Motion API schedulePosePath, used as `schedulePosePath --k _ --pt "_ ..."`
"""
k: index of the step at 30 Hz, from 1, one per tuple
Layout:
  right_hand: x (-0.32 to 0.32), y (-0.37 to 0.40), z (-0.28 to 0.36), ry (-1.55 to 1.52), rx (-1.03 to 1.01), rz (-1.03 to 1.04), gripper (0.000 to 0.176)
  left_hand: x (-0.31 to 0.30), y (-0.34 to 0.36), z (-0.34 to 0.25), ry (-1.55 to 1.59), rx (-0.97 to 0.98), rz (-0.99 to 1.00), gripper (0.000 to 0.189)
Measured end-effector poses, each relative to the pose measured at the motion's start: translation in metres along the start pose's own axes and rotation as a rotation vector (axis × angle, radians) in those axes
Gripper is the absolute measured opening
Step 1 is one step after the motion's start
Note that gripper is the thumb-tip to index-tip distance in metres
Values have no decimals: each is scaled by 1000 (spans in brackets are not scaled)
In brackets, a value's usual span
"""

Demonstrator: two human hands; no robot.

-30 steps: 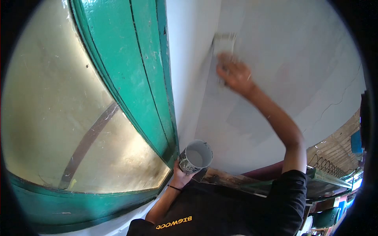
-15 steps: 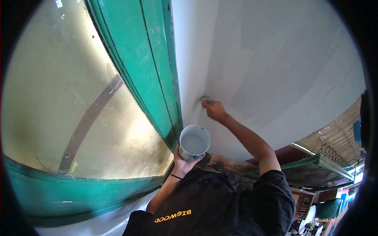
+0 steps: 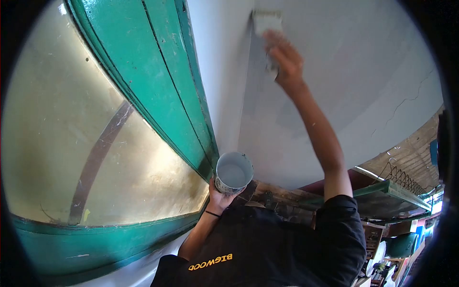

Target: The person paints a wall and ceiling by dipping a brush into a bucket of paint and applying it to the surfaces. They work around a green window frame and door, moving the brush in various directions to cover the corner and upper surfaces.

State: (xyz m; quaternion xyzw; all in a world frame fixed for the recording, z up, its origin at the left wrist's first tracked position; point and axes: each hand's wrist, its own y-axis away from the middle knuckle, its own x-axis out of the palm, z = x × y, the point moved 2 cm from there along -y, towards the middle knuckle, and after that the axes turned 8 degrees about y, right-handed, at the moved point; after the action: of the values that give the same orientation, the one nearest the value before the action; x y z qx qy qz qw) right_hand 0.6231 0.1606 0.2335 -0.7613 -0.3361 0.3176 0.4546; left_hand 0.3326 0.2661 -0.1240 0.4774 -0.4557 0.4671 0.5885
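Note:
A wide paintbrush (image 3: 267, 21) is in my right hand (image 3: 284, 55), its bristles against the grey-white wall (image 3: 311, 119) near the inner corner. My right arm is stretched up, and the hand is slightly blurred. Lower down, my left hand (image 3: 220, 197) grips a paint-smeared bucket (image 3: 234, 172) from below and the side. Pale liquid shows inside the bucket, which is held close to the green frame. Darker, damp-looking patches mark the wall around the brush.
A green wooden frame (image 3: 138, 62) with a cloudy glass pane (image 3: 52, 124) stands on the left. At the lower right are a green-edged table (image 3: 382, 196), wire coils (image 3: 401, 179) and a green chair (image 3: 400, 245). A crack runs down the wall's right part.
My right hand has moved up along the wall with the brush, which now shows its broad side. The bucket in my left hand has barely shifted.

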Motion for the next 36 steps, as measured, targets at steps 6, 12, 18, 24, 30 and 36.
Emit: schedulePosePath --k 6,12,18,24,30,36 --pt "41 237 109 -186 218 272 16 4 -1 1 -43 73 -13 79" --pt "50 360 188 -286 339 616 24 7 3 4 -44 135 -43 85" --pt "58 281 118 -331 696 622 42 3 0 8 76 117 -33 88" --pt "-11 54 11 -208 584 208 48 -1 -8 13 26 103 51 88" --pt "-59 -74 -26 111 20 -241 17 5 -5 18 -48 91 -11 87" --pt "-3 105 23 54 188 44 31 -5 -5 17 28 39 25 86"
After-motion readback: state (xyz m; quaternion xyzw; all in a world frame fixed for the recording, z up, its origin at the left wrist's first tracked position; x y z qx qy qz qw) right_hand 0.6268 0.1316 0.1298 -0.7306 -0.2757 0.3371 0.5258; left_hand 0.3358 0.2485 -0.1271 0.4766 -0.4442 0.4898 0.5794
